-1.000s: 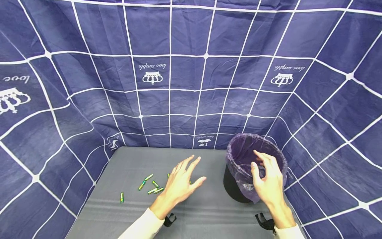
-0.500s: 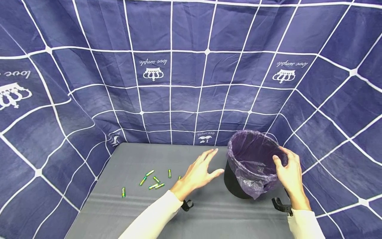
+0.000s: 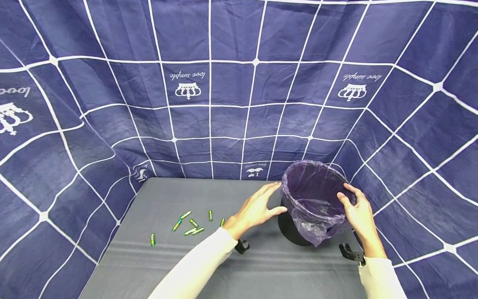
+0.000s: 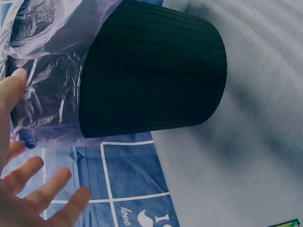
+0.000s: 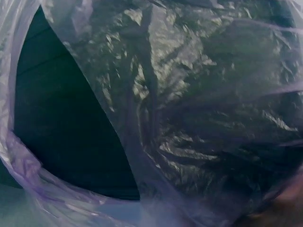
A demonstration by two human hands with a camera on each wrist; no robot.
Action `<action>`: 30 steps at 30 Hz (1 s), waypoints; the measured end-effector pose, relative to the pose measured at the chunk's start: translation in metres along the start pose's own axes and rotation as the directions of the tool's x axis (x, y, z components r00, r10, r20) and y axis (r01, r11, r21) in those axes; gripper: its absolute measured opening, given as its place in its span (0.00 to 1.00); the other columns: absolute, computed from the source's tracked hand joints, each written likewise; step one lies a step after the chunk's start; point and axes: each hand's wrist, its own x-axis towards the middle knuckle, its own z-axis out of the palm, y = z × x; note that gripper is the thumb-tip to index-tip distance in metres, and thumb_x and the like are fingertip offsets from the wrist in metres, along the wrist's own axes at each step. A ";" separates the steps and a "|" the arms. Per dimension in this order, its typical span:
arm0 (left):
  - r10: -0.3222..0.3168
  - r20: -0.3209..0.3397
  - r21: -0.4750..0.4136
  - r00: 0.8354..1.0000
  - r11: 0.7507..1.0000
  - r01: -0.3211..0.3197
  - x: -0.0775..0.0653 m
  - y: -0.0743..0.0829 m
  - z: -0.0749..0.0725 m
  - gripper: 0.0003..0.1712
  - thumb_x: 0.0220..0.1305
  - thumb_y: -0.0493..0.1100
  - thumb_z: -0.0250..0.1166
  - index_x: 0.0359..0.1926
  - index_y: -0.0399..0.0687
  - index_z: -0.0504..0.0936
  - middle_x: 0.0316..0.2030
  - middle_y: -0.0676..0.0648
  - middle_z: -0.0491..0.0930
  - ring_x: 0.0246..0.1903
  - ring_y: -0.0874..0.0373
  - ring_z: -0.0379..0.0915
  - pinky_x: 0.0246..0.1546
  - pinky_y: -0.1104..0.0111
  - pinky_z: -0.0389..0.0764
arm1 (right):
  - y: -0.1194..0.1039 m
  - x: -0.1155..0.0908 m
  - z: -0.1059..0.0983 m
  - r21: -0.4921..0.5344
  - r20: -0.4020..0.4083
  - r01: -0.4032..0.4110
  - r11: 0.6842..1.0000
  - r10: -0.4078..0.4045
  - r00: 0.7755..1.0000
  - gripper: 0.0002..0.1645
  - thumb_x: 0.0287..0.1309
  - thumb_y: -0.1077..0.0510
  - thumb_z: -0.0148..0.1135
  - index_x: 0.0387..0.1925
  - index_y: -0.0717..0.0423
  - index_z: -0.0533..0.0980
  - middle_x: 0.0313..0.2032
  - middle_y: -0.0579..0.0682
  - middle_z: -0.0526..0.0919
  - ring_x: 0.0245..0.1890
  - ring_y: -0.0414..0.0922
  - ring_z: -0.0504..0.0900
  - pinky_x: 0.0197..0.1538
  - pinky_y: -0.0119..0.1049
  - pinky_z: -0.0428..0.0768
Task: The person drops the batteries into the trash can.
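Note:
A black trash can stands at the right of the grey surface, its mouth facing up and lined with a thin purple plastic bag folded over the rim. My right hand grips the rim at the right, thumb over the inner side and fingers outside. The right wrist view is filled by the crinkled bag, my hand a blur in the lower corner. On the can's left, my left hand holds nothing, fingers extended with thumb apart. The left wrist view has these fingers spread beside the bagged rim.
Several small green and yellow cylinders, battery-like, lie scattered on the grey surface to the left. A blue curtain with white grid lines rises behind and along both sides, close to the can.
My right hand has gone from over the can's mouth to its right rim. My left hand has travelled right, from above the small cylinders to the can's left side.

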 end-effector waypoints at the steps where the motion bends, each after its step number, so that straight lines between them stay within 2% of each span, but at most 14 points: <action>1: 0.005 -0.006 0.001 1.000 1.000 -0.005 0.000 0.000 0.000 0.51 0.77 0.67 0.77 0.91 0.61 0.69 0.88 0.53 0.72 0.85 0.52 0.74 0.81 0.50 0.82 | -0.001 0.000 0.000 -0.005 0.010 0.003 1.000 -0.003 1.000 0.39 0.85 0.47 0.64 0.86 0.61 0.70 0.86 0.75 0.66 0.90 0.74 0.61 0.88 0.72 0.62; 4: 0.006 -0.031 -0.007 0.999 1.000 -0.006 0.001 0.000 0.001 0.49 0.77 0.66 0.78 0.89 0.57 0.72 0.86 0.53 0.76 0.83 0.52 0.77 0.81 0.53 0.82 | -0.003 0.001 0.002 -0.026 0.047 0.017 1.000 -0.016 0.999 0.42 0.83 0.48 0.66 0.87 0.62 0.67 0.87 0.77 0.64 0.89 0.77 0.60 0.88 0.74 0.61; 7: -0.007 -0.059 -0.035 0.998 0.999 0.005 -0.001 0.001 0.001 0.47 0.76 0.66 0.79 0.86 0.55 0.75 0.82 0.52 0.80 0.80 0.52 0.81 0.80 0.55 0.83 | -0.006 0.001 0.003 -0.031 0.088 0.033 0.999 -0.030 0.996 0.45 0.79 0.55 0.67 0.89 0.63 0.64 0.87 0.77 0.62 0.89 0.78 0.60 0.88 0.74 0.61; 11: -0.020 -0.072 -0.088 0.997 0.996 0.013 -0.003 0.001 0.001 0.46 0.75 0.65 0.80 0.84 0.53 0.77 0.77 0.49 0.84 0.72 0.51 0.88 0.74 0.55 0.88 | -0.007 -0.001 0.003 -0.038 0.134 0.054 0.998 -0.049 0.990 0.48 0.73 0.65 0.65 0.90 0.66 0.61 0.87 0.78 0.61 0.84 0.73 0.65 0.84 0.71 0.64; 14: -0.028 -0.087 -0.135 0.996 0.991 0.016 -0.005 0.000 0.000 0.45 0.74 0.63 0.82 0.83 0.51 0.79 0.74 0.47 0.86 0.67 0.50 0.91 0.69 0.55 0.91 | -0.008 -0.004 0.003 -0.051 0.153 0.071 0.996 -0.062 0.986 0.50 0.70 0.68 0.64 0.90 0.66 0.61 0.87 0.77 0.62 0.77 0.70 0.69 0.78 0.68 0.66; 18: -0.039 -0.113 -0.192 0.993 0.981 0.017 -0.008 -0.005 -0.003 0.43 0.71 0.60 0.85 0.78 0.50 0.81 0.72 0.45 0.87 0.64 0.48 0.93 0.66 0.55 0.92 | -0.013 -0.008 0.006 -0.031 0.171 0.102 0.994 -0.096 0.981 0.50 0.67 0.71 0.63 0.89 0.68 0.62 0.86 0.78 0.62 0.78 0.70 0.68 0.79 0.67 0.66; 19: -0.043 -0.116 -0.206 0.992 0.978 0.019 -0.010 -0.006 -0.003 0.42 0.71 0.59 0.85 0.77 0.50 0.81 0.72 0.46 0.87 0.64 0.49 0.93 0.66 0.55 0.93 | -0.014 -0.009 0.007 -0.025 0.175 0.110 0.994 -0.103 0.979 0.50 0.66 0.71 0.63 0.89 0.68 0.62 0.86 0.78 0.62 0.81 0.70 0.67 0.82 0.65 0.66; 21: -0.051 -0.121 -0.230 0.991 0.973 0.022 -0.013 -0.010 -0.005 0.41 0.69 0.59 0.86 0.75 0.51 0.81 0.72 0.46 0.87 0.63 0.49 0.93 0.65 0.55 0.93 | -0.018 -0.011 0.010 -0.005 0.188 0.121 0.993 -0.118 0.975 0.50 0.66 0.72 0.61 0.88 0.70 0.61 0.86 0.79 0.62 0.81 0.69 0.66 0.85 0.51 0.64; 23: -0.063 -0.121 -0.256 0.991 0.966 0.030 -0.016 -0.013 -0.007 0.42 0.68 0.58 0.87 0.75 0.52 0.80 0.72 0.47 0.87 0.63 0.47 0.93 0.65 0.53 0.93 | -0.021 -0.014 0.014 0.008 0.193 0.128 0.992 -0.127 0.973 0.50 0.66 0.73 0.61 0.88 0.70 0.62 0.85 0.79 0.63 0.79 0.68 0.66 0.83 0.39 0.61; 24: -0.066 -0.123 -0.268 0.990 0.963 0.031 -0.018 -0.015 -0.008 0.42 0.68 0.57 0.87 0.76 0.52 0.80 0.72 0.47 0.87 0.63 0.47 0.93 0.65 0.52 0.93 | -0.022 -0.015 0.015 0.008 0.193 0.132 0.991 -0.131 0.972 0.49 0.66 0.73 0.60 0.88 0.70 0.62 0.85 0.78 0.63 0.78 0.67 0.67 0.81 0.38 0.61; 26: -0.073 -0.124 -0.291 0.990 0.956 0.034 -0.021 -0.018 -0.011 0.44 0.67 0.56 0.88 0.77 0.52 0.78 0.72 0.46 0.87 0.62 0.45 0.93 0.64 0.49 0.93 | -0.025 -0.017 0.019 0.007 0.196 0.138 0.990 -0.137 0.971 0.49 0.65 0.73 0.60 0.88 0.69 0.63 0.85 0.77 0.63 0.76 0.67 0.67 0.81 0.42 0.63; 28: -0.075 -0.125 -0.313 0.989 0.949 0.032 -0.024 -0.020 -0.013 0.48 0.66 0.55 0.89 0.80 0.52 0.76 0.72 0.44 0.86 0.62 0.44 0.93 0.65 0.47 0.93 | -0.028 -0.021 0.022 -0.004 0.187 0.149 0.989 -0.146 0.971 0.49 0.65 0.72 0.61 0.88 0.66 0.64 0.86 0.76 0.65 0.79 0.70 0.67 0.82 0.58 0.66; 30: -0.073 -0.131 -0.323 0.989 0.946 0.027 -0.027 -0.022 -0.016 0.53 0.64 0.53 0.90 0.83 0.52 0.73 0.73 0.43 0.87 0.62 0.44 0.94 0.65 0.46 0.93 | -0.031 -0.024 0.025 0.009 0.191 0.160 0.987 -0.159 0.969 0.49 0.65 0.72 0.60 0.87 0.66 0.65 0.86 0.76 0.64 0.81 0.73 0.64 0.79 0.73 0.61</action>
